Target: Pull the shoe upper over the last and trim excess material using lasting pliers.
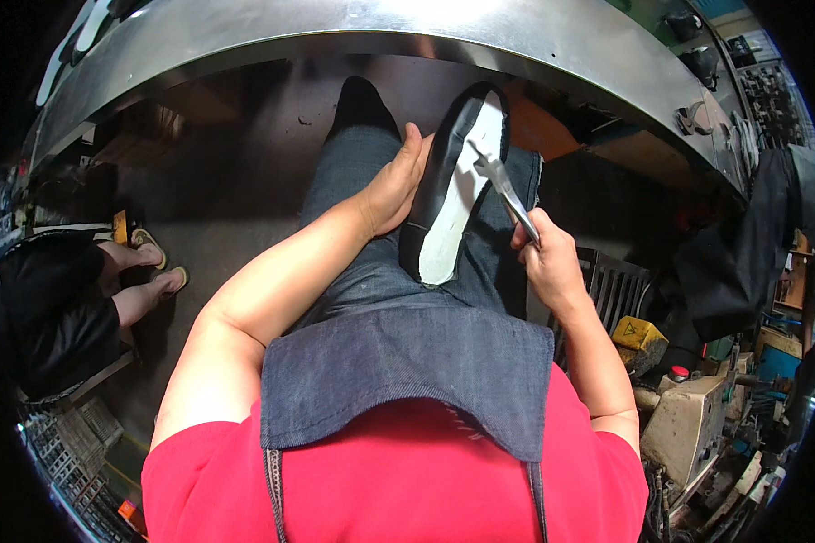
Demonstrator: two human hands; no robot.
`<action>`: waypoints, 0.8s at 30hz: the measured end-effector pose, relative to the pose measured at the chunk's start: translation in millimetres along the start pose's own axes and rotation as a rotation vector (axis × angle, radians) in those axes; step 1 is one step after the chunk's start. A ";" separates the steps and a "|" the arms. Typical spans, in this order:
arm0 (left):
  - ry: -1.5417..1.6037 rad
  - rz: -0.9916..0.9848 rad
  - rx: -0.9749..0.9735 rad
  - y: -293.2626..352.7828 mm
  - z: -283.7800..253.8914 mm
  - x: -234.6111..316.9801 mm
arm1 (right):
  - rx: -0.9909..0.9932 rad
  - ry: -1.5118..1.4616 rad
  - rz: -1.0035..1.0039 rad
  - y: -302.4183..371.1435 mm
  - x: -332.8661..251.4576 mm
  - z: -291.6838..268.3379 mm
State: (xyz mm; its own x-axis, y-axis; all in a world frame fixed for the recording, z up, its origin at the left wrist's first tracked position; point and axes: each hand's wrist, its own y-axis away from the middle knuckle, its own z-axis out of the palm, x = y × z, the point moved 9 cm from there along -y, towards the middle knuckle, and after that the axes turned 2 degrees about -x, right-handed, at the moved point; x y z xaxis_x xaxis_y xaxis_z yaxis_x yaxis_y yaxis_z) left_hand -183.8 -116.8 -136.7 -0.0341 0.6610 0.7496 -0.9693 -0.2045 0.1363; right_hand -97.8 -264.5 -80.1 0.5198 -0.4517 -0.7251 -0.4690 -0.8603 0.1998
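Observation:
A black shoe upper (439,167) rests on my lap with its underside turned up, toe pointing away from me. A long white sole piece (450,222) covers the middle of that underside. My left hand (398,185) grips the shoe along its left side, thumb sticking up and the other fingers hidden behind it. In my right hand (551,258) are metal pincers (509,195), held by the handles. Their head lies over the front part of the white underside; whether the jaws touch it I cannot tell.
A metal bench edge (407,41) curves across in front of my knees. To the right stand a beige machine (688,421), a yellow block (640,339) and a slatted dark chair or crate (614,285). Another person's legs (140,281) are at the left, beside a wire rack (72,443).

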 end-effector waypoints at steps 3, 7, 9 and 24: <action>0.014 0.003 -0.034 -0.5 2.9 1.0 | 0.061 -0.153 -0.067 -5.7 -1.1 10.8; 0.039 0.002 0.022 1.0 -4.9 -5.2 | -0.019 0.168 -0.085 -1.1 -2.1 7.0; 0.069 0.000 0.015 0.2 -5.8 -4.8 | 0.009 0.079 -0.079 7.2 -14.5 2.8; 0.086 -0.011 0.020 0.7 -6.4 -7.3 | -0.130 0.221 -0.097 27.1 -13.7 17.5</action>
State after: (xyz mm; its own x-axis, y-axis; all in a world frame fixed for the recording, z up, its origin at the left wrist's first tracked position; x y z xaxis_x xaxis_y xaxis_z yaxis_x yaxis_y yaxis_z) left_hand -185.7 -117.2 -146.3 -0.0453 0.7223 0.6901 -0.9647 -0.2111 0.1576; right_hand -130.1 -277.4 -76.2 0.7076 -0.3936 -0.5868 -0.3212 -0.9189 0.2291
